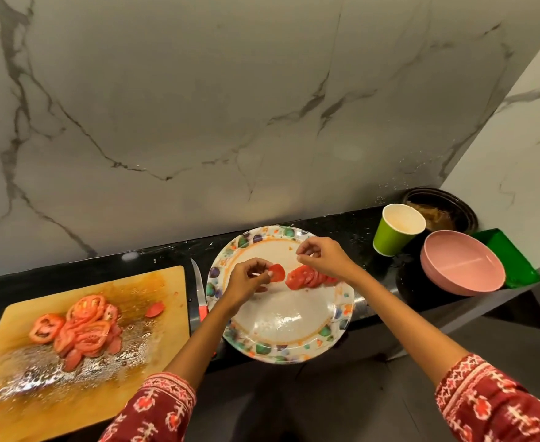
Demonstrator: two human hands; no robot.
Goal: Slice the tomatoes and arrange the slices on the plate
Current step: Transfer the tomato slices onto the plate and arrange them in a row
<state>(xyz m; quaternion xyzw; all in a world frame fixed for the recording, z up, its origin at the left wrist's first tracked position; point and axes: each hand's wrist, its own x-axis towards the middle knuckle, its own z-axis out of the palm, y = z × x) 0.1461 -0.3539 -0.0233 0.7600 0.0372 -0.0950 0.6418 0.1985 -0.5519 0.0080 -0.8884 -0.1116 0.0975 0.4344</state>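
While the left hand [246, 279] pinches a single tomato slice [276, 272] by its rim over the middle of the plate [281, 333], the right hand [321, 258] hovers just above a short overlapping row of slices [310, 275] toward the plate's right edge, fingertips drawn together; whether they hold anything I cannot tell. Such slices look thin, wet and floppy, so they would likely tear or slip if squeezed, and are best taken lightly at the firmer skin edge and laid down flat. More cut tomato [82, 327] lies heaped at the centre of the wooden cutting board [154, 362], whose surface shines with juice and seeds. Glossy and round, the plate has a speckled, colourful border. A red-handled knife [198, 291] lies on the dark counter between board and plate.
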